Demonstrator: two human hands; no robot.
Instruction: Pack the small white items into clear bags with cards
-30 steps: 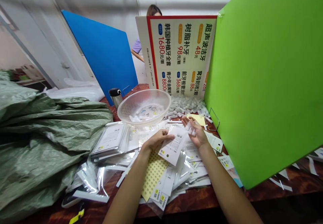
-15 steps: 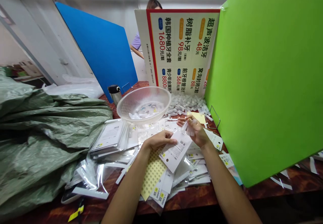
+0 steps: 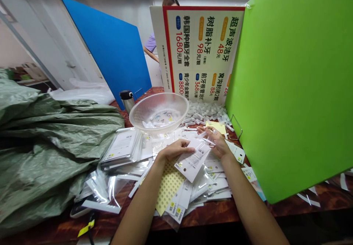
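Note:
My left hand [image 3: 176, 149] pinches a white printed card [image 3: 192, 164] with a punched hole and small black text, thumb on top. My right hand [image 3: 216, 142] is at the card's upper right edge, fingers curled around a small translucent plastic piece [image 3: 209, 140] whose exact kind I cannot make out. Under my hands lie a yellow sheet of round stickers [image 3: 168, 188] and several loose cards marked 1,000 [image 3: 180, 204], some in clear plastic bags.
Beyond my hands stands a translucent plastic basin [image 3: 134, 118] with small pieces inside. Short clear plastic pieces [image 3: 205, 110] are heaped behind it. A green panel [image 3: 286, 90] borders the right; bagged cards [image 3: 121, 147] and a green tarp [image 3: 55, 138] lie left. A person sits behind the sign [image 3: 204, 53].
The card in my left hand has shifted slightly right and turned a little. The plastic piece in my right hand has tipped flatter. The view has shifted slightly.

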